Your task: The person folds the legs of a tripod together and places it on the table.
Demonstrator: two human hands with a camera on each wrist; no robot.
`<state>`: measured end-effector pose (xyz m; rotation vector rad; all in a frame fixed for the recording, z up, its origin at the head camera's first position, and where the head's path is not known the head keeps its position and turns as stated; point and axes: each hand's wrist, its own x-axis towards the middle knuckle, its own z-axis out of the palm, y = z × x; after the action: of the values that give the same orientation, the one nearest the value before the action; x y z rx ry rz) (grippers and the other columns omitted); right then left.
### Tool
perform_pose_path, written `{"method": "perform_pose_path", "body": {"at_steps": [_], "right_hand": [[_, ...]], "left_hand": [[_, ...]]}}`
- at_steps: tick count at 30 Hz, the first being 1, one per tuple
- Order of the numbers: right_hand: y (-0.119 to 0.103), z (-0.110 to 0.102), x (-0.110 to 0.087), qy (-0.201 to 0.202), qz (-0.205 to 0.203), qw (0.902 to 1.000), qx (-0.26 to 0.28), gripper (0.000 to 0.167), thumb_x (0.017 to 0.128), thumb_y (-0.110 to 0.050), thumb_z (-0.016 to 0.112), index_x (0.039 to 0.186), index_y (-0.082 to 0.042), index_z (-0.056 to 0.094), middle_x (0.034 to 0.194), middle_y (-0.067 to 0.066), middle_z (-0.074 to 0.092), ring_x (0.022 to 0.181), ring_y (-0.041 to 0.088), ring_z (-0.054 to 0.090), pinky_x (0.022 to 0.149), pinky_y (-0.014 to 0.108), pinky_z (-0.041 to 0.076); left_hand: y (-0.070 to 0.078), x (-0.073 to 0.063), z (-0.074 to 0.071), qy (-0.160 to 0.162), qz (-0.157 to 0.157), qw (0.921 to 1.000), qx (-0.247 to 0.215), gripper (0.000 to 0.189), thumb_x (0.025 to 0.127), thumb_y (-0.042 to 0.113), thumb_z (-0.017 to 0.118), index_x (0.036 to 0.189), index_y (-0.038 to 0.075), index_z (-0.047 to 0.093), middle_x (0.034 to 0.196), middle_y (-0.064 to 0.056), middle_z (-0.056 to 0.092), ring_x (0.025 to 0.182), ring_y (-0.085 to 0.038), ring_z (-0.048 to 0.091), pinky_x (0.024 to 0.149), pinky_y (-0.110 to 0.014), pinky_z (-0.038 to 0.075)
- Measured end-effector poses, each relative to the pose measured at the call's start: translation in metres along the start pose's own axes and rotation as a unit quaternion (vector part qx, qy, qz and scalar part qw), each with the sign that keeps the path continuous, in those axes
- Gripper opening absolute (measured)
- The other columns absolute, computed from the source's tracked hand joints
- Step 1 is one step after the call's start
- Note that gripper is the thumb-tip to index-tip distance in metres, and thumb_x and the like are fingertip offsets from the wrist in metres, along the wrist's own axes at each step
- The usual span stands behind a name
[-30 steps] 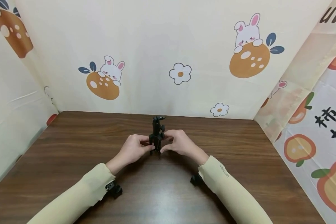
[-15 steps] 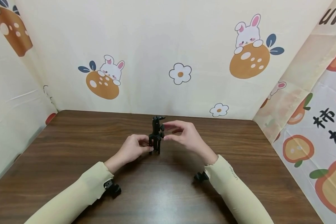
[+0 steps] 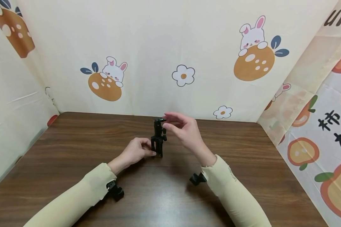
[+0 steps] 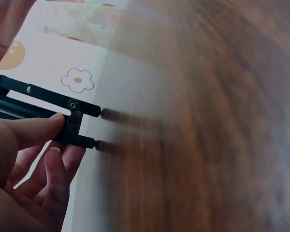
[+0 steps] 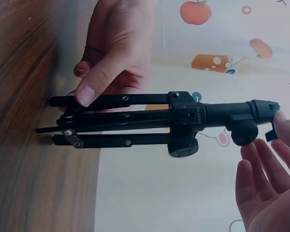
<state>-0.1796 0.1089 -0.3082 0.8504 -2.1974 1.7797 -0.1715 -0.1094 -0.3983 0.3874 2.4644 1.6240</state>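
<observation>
A small black tripod (image 3: pixel 158 138) stands upright on the table with its legs folded together. My left hand (image 3: pixel 136 150) pinches it low on the legs, and the thumb presses a leg near the foot in the left wrist view. My right hand (image 3: pixel 184 129) is at the top, thumb and fingertips around the small tilting head. In the right wrist view the right thumb (image 5: pixel 286 126) meets the end of the tripod head, and the other fingers curl below it. Two round knobs (image 5: pixel 244 132) stick out from the column on the right-hand side.
The dark wood table (image 3: pixel 170 195) runs back to a pale cloth wall (image 3: pixel 147 37) printed with rabbits, fruit and flowers. More printed cloth (image 3: pixel 304 151) hangs at the right. Each wrist carries a small black camera (image 3: pixel 115 190).
My right hand has risen from the tripod's lower legs, past the knobs, to its head. The left hand keeps its grip low on the legs, and the tripod stays in place.
</observation>
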Motion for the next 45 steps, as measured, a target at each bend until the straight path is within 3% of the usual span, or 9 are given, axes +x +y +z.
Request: {"method": "perform_pose_path", "body": {"at_steps": [7,15,20,26,34,39,45], "right_hand": [[-0.005,-0.002,0.0,-0.004,0.013,0.9998,0.012,0.021,0.089,-0.006,0.075,0.109,-0.003,0.075,0.099,0.008,0.074,0.085,0.02,0.07,0.077,0.033,0.056],[-0.002,-0.016,-0.005,0.001,0.019,0.9998,-0.003,0.018,0.089,-0.008,0.075,0.107,-0.006,0.076,0.095,0.006,0.075,0.082,0.022,0.071,0.076,0.046,0.056],[0.002,-0.03,-0.011,0.003,0.024,0.9997,0.006,0.017,0.089,-0.006,0.075,0.105,-0.005,0.076,0.095,0.007,0.075,0.082,0.025,0.071,0.076,0.04,0.057],[0.005,-0.049,-0.021,0.005,0.027,0.9996,-0.009,0.02,0.086,-0.003,0.077,0.106,-0.004,0.076,0.097,0.009,0.075,0.084,0.032,0.071,0.075,0.036,0.057],[0.009,-0.067,-0.038,-0.01,0.034,0.9989,-0.031,0.037,0.085,0.0,0.077,0.121,-0.004,0.07,0.108,0.01,0.073,0.094,0.019,0.071,0.076,0.03,0.056],[0.012,-0.07,-0.044,-0.013,0.026,0.9988,-0.039,0.031,0.087,-0.001,0.075,0.118,0.0,0.071,0.107,0.01,0.073,0.09,0.018,0.071,0.075,0.029,0.056],[0.017,-0.072,-0.051,0.003,0.047,0.9967,-0.065,0.025,0.086,0.0,0.076,0.111,-0.003,0.074,0.099,0.007,0.075,0.083,0.026,0.071,0.069,0.028,0.055]], "left_hand": [[0.001,-0.001,0.001,0.002,0.004,0.9999,0.01,0.015,0.075,0.006,0.086,0.077,0.01,0.072,0.077,0.001,0.07,0.068,-0.013,0.061,0.061,-0.028,0.046],[0.001,-0.005,-0.001,0.005,0.001,0.9999,0.01,0.013,0.076,0.01,0.086,0.077,0.012,0.073,0.079,0.0,0.069,0.067,-0.019,0.06,0.059,-0.032,0.048],[0.004,-0.006,-0.001,0.016,0.003,0.9996,0.024,0.013,0.074,0.013,0.087,0.076,0.014,0.075,0.076,0.001,0.068,0.064,-0.019,0.059,0.057,-0.032,0.048],[0.008,-0.007,-0.003,0.026,0.019,0.9982,0.051,0.011,0.074,0.015,0.087,0.078,0.017,0.077,0.075,0.003,0.069,0.063,-0.017,0.059,0.056,-0.03,0.048],[0.012,-0.009,-0.004,0.024,0.049,0.9934,0.1,0.01,0.076,0.015,0.086,0.079,0.02,0.078,0.071,0.009,0.068,0.06,-0.015,0.057,0.054,-0.031,0.045],[0.015,-0.011,-0.004,0.03,0.065,0.9893,0.127,0.01,0.076,0.015,0.086,0.081,0.021,0.078,0.074,0.012,0.069,0.062,-0.011,0.059,0.057,-0.031,0.047],[0.015,-0.014,-0.006,0.038,0.082,0.9874,0.13,0.011,0.078,0.014,0.085,0.082,0.021,0.079,0.076,0.012,0.07,0.064,-0.01,0.061,0.06,-0.032,0.049]]}}
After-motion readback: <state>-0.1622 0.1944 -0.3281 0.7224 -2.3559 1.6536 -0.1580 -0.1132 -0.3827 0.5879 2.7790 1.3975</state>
